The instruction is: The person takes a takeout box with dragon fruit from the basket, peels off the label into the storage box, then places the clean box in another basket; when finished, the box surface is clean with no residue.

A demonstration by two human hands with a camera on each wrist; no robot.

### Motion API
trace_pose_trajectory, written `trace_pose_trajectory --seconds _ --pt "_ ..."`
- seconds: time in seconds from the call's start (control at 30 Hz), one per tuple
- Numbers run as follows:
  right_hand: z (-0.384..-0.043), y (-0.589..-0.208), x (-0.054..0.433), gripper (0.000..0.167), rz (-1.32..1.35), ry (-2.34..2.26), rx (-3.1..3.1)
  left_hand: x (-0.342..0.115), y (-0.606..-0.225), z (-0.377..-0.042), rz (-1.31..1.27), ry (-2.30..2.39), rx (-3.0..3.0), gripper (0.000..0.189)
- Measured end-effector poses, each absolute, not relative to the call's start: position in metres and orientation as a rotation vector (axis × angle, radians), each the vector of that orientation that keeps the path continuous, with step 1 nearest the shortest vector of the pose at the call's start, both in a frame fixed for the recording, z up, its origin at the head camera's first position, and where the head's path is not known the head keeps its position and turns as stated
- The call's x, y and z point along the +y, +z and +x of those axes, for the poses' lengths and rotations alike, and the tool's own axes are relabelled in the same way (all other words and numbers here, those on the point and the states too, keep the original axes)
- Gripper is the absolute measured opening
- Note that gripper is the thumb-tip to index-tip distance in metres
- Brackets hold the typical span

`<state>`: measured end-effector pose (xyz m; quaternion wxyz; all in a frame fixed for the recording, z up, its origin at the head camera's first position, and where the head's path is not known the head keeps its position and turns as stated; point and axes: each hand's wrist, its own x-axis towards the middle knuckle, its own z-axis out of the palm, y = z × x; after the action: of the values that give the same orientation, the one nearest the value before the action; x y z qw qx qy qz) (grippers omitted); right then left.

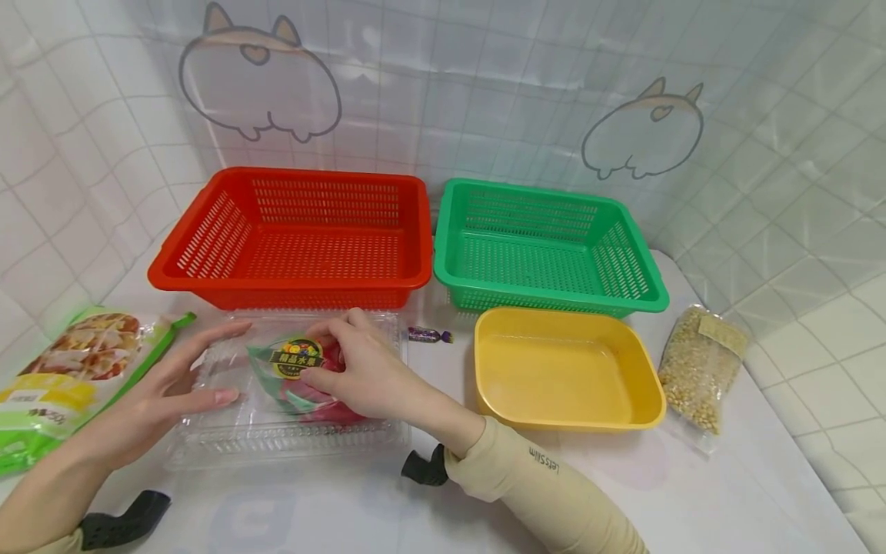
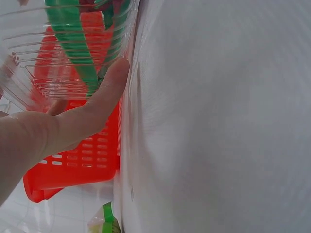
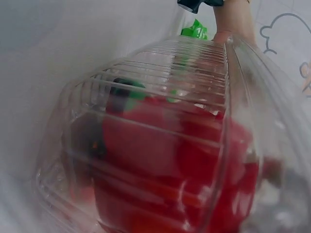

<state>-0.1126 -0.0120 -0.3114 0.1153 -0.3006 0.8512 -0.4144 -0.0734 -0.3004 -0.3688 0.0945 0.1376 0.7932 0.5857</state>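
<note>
A clear plastic clamshell box [image 1: 228, 438] lies on the white table in front of the red basket. Inside it is a red fruit with green parts [image 3: 160, 155], under a round sticker [image 1: 296, 358]. My right hand [image 1: 332, 350] arches over the lid, fingers curled at its far side and thumb by the sticker, gripping the box. My left hand [image 1: 231, 362] is at the box's left end with straight fingers, its thumb [image 2: 104, 92] pressed against the ribbed wall of the box [image 2: 63, 58].
A red basket [image 1: 208, 269] and a green basket [image 1: 651, 292] stand side by side at the back. A yellow tray [image 1: 651, 400] sits right of the box, with a bag of kernels [image 1: 699, 369] beyond it. There is a wrapped candy [image 1: 429, 335] and a green food bag [image 1: 55, 377] at the left.
</note>
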Motion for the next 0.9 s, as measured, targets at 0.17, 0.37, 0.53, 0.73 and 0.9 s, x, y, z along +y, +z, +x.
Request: trace_pose_trajectory --seconds 0.17,0.37,0.53,0.73,0.9 --pt "-0.113 -0.311 -0.012 0.03 -0.913 -1.219 2.477 -0.302 -0.371 -0.072 0.412 1.735 2.353 0.081" --pt "-0.12 -0.311 -0.008 0.019 -0.971 -1.265 2.454 -0.301 -0.37 -0.073 0.392 1.748 2.323 0.079" --pt "-0.126 -0.312 -0.008 0.017 -0.975 -1.267 2.525 -0.301 -0.369 -0.073 0.371 1.742 2.322 0.079" --pt "-0.126 -0.313 -0.009 0.013 -0.979 -1.261 2.557 -0.301 -0.371 -0.072 0.396 1.743 2.331 0.079" --pt "-0.126 -0.315 -0.01 0.011 -0.992 -1.259 2.58 -0.3 -0.369 -0.072 0.379 1.74 2.328 0.078"
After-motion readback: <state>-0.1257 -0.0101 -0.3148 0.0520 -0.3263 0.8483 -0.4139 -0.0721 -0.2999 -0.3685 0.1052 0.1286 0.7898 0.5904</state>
